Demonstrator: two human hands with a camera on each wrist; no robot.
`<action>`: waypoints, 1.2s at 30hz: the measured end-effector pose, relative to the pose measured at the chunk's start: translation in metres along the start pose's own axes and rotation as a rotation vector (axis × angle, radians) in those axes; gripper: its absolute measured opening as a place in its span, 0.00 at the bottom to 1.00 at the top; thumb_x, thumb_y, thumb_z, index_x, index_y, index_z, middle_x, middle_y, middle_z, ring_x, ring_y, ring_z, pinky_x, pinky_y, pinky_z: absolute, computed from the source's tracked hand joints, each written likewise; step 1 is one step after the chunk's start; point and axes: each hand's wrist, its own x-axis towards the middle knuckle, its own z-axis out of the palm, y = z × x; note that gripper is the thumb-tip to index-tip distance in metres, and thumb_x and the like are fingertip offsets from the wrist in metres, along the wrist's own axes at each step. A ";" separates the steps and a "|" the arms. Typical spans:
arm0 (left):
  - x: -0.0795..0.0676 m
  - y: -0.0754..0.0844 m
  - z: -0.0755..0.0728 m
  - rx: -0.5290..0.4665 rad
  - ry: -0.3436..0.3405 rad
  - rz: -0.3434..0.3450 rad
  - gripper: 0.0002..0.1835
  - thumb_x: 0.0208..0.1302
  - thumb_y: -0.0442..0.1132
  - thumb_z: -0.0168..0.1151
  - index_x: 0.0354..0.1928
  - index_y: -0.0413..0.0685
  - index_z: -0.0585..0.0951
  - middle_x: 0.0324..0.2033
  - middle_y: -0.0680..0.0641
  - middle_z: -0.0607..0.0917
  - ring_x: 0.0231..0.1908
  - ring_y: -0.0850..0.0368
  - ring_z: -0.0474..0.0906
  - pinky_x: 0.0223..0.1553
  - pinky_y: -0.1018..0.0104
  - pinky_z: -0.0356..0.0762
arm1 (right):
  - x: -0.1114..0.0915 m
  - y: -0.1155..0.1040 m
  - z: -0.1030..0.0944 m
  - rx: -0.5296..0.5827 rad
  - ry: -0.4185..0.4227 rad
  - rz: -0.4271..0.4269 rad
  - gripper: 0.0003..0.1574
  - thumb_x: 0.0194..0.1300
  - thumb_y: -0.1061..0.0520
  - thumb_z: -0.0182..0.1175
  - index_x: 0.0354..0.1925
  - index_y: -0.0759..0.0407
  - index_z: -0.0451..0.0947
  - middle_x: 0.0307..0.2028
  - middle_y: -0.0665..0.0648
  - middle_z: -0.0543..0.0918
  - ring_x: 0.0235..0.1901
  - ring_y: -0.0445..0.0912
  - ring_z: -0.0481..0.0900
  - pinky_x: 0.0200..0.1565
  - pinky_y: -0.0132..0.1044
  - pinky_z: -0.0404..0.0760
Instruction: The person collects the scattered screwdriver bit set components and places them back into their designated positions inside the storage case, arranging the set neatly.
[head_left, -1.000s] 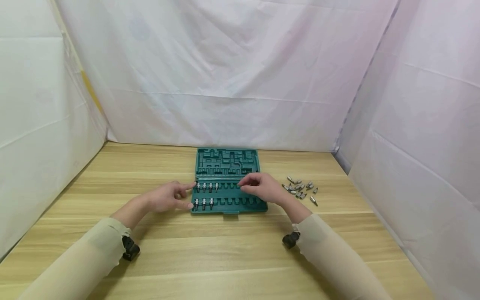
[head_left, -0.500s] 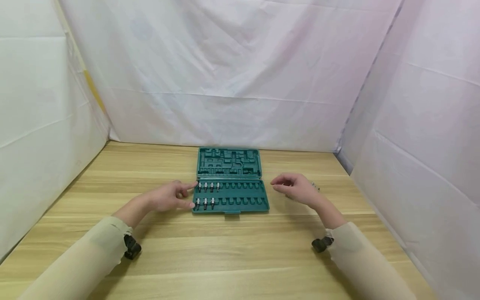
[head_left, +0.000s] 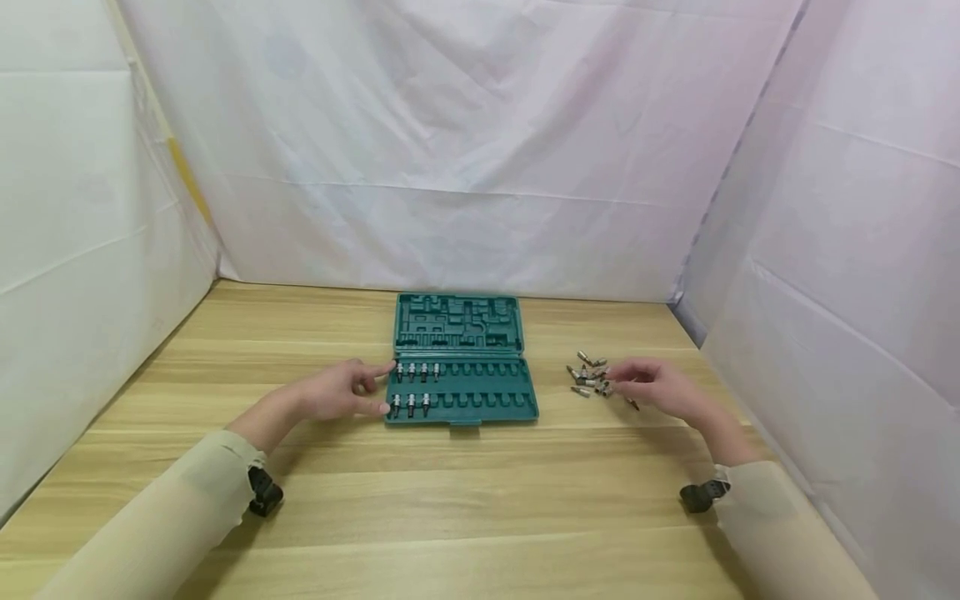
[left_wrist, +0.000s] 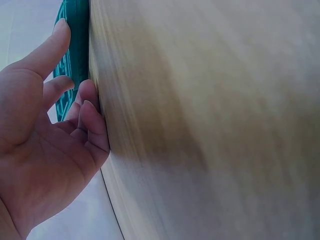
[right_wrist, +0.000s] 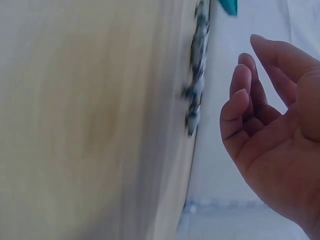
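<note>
R hand (head_left: 658, 388) moved rightward to bits (head_left: 589, 382), loosely half-curled, empty, L hand (head_left: 336, 393) w/ thumb & index spread touching case (head_left: 468, 386)

No readable text, labels, brands, numbers or signs are showing in the head view or either wrist view.
</note>
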 end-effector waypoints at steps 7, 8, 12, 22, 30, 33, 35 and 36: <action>0.001 -0.002 0.000 -0.002 -0.001 0.006 0.48 0.73 0.54 0.73 0.87 0.50 0.61 0.63 0.32 0.78 0.63 0.38 0.79 0.65 0.40 0.82 | -0.006 0.021 -0.015 -0.091 -0.017 0.000 0.20 0.75 0.58 0.70 0.62 0.61 0.86 0.50 0.62 0.89 0.47 0.49 0.84 0.44 0.38 0.85; 0.001 -0.002 0.000 -0.003 -0.001 0.008 0.48 0.73 0.54 0.73 0.87 0.50 0.61 0.63 0.32 0.78 0.63 0.38 0.80 0.65 0.40 0.82 | -0.005 0.023 -0.016 -0.104 -0.025 0.006 0.20 0.75 0.58 0.70 0.62 0.61 0.86 0.49 0.61 0.89 0.47 0.49 0.84 0.44 0.38 0.84; 0.000 -0.003 0.000 -0.001 0.003 0.006 0.49 0.73 0.55 0.74 0.87 0.50 0.61 0.62 0.33 0.79 0.63 0.39 0.80 0.65 0.41 0.82 | -0.005 0.026 -0.019 -0.141 -0.051 0.024 0.23 0.73 0.57 0.72 0.63 0.60 0.85 0.48 0.59 0.89 0.46 0.46 0.83 0.46 0.35 0.82; 0.001 -0.001 0.000 0.004 0.004 0.001 0.48 0.74 0.54 0.73 0.87 0.51 0.61 0.62 0.34 0.79 0.61 0.42 0.79 0.64 0.43 0.82 | -0.005 0.031 -0.019 -0.147 -0.084 0.062 0.26 0.72 0.55 0.74 0.64 0.60 0.85 0.47 0.60 0.89 0.44 0.45 0.83 0.42 0.37 0.84; 0.000 0.000 0.001 -0.015 -0.001 0.004 0.47 0.74 0.53 0.73 0.87 0.50 0.61 0.62 0.33 0.79 0.62 0.41 0.79 0.63 0.42 0.83 | -0.006 0.029 -0.017 -0.124 -0.098 0.068 0.23 0.70 0.57 0.74 0.60 0.62 0.85 0.45 0.60 0.90 0.41 0.46 0.84 0.40 0.38 0.85; -0.001 0.000 0.001 -0.020 0.000 0.003 0.47 0.74 0.53 0.74 0.87 0.50 0.62 0.62 0.33 0.79 0.61 0.41 0.79 0.63 0.42 0.83 | -0.007 0.027 -0.017 -0.135 -0.099 0.056 0.21 0.69 0.58 0.75 0.57 0.62 0.85 0.43 0.59 0.91 0.42 0.46 0.85 0.41 0.36 0.84; -0.001 0.000 0.001 -0.019 0.003 0.000 0.47 0.73 0.53 0.74 0.87 0.50 0.62 0.62 0.34 0.79 0.61 0.41 0.79 0.64 0.42 0.82 | -0.007 0.025 -0.016 -0.145 -0.095 0.058 0.19 0.69 0.58 0.75 0.56 0.61 0.85 0.43 0.58 0.91 0.43 0.45 0.85 0.43 0.35 0.82; -0.001 0.000 0.001 -0.019 0.004 -0.001 0.47 0.73 0.53 0.74 0.87 0.50 0.62 0.62 0.34 0.79 0.61 0.41 0.79 0.64 0.42 0.82 | -0.007 0.025 -0.016 -0.155 -0.095 0.053 0.19 0.70 0.58 0.75 0.56 0.62 0.85 0.43 0.59 0.91 0.43 0.45 0.85 0.43 0.35 0.82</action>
